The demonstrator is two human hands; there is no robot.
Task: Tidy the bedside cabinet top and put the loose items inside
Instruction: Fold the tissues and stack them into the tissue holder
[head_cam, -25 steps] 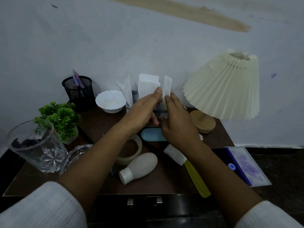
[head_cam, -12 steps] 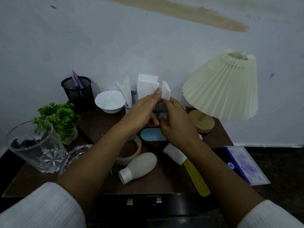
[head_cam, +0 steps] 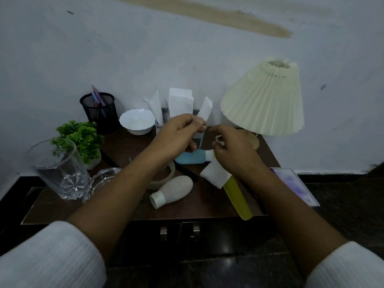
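Cabinet top (head_cam: 203, 206) cluttered, white bottle (head_cam: 172, 191) lying near front; beyond, right hand (head_cam: 230, 151) curled, hold unclear; left hand (head_cam: 176, 132) pinches paper slip (head_cam: 205, 109) before upright papers (head_cam: 179, 102) at back; judged best: gather slips squarely, pull gently to avoid tearing.

Your two hands, together on the paper slip (head_cam: 205, 108) a moment ago, now sit apart: your left hand (head_cam: 178, 133) alone pinches it near the cabinet's (head_cam: 126, 146) back edge, while your right hand (head_cam: 230, 148) is lower, baring the blue bottle's (head_cam: 190, 159) white cap.
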